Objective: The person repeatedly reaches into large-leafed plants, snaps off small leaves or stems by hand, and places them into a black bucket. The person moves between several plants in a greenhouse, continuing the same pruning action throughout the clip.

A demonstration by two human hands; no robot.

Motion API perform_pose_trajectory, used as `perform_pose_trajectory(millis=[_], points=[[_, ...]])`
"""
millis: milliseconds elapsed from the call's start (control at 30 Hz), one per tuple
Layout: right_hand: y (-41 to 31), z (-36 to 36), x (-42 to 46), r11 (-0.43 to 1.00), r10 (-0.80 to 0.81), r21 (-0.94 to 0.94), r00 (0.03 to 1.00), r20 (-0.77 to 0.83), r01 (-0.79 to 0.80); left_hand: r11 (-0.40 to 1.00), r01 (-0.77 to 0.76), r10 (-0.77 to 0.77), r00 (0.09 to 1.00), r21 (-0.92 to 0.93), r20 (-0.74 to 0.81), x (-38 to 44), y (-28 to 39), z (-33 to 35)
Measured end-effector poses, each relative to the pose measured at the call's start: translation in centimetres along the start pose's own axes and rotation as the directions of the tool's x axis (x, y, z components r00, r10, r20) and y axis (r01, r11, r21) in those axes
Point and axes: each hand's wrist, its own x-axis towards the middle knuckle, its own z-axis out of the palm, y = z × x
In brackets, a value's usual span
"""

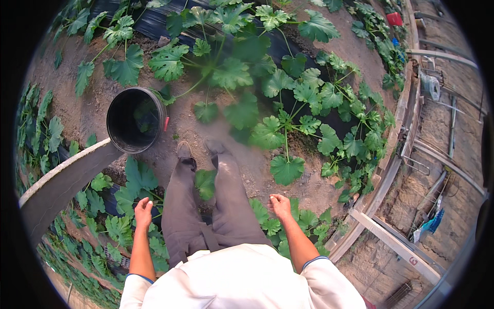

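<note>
My left hand [143, 213] hangs beside my left thigh with its fingers loosely curled, and I see nothing in it. Below it are the lobed leaves of a squash plant [141, 179]. On the other side my right hand [280, 206] is held out past my right leg, fingertips bent in towards the thumb, also with nothing visible in it. Squash leaves [308, 220] lie under that wrist. A black plastic bucket [154, 133] with a red piece on its side stands on the soil ahead of my left foot. Something green shows dimly inside it.
A grey post [73, 181], apparently concrete, reaches from beside the bucket to the left rim. Large squash plants [227, 73] grow through black plastic mulch [150, 21] ahead. Wooden beams [386, 185] edge the bed on the right; beyond lie a coil [430, 87] and blue material [432, 222].
</note>
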Motion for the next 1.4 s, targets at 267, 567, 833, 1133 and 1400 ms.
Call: perform_pose_trajectory(millis=[267, 567, 833, 1133, 1400], points=[[13.6, 0.5, -13.0, 0.980, 0.190, 0.082, 0.977, -0.094, -0.183, 0.990, -0.035, 0.027, 0.998, 0.139, 0.060, -0.8, 2.4, -4.4], [9.1, -7.6, -7.7, 0.953, -0.110, 0.181, 0.837, -0.535, 0.241, 0.958, -0.177, 0.174, 0.984, 0.227, 0.035, -4.3, 8.2, -2.2], [-5.7, -30.6, -21.6, 0.374, -0.447, -0.135, 0.051, -0.893, 0.917, 0.884, -0.349, 0.312, 0.936, 0.311, 0.163, -12.8, 16.4, 8.6], [-8.2, -40.1, -26.0, 0.287, -0.411, -0.391, -0.257, -0.875, 0.874, 0.737, -0.474, 0.385, 0.880, 0.481, 0.278, -15.3, 20.9, 15.8], [-7.5, -40.5, -20.9, 0.566, -0.415, -0.109, 0.168, -0.894, 0.817, 0.940, -0.221, 0.174, 0.966, 0.261, 0.193, -4.8, 18.6, 22.6]])
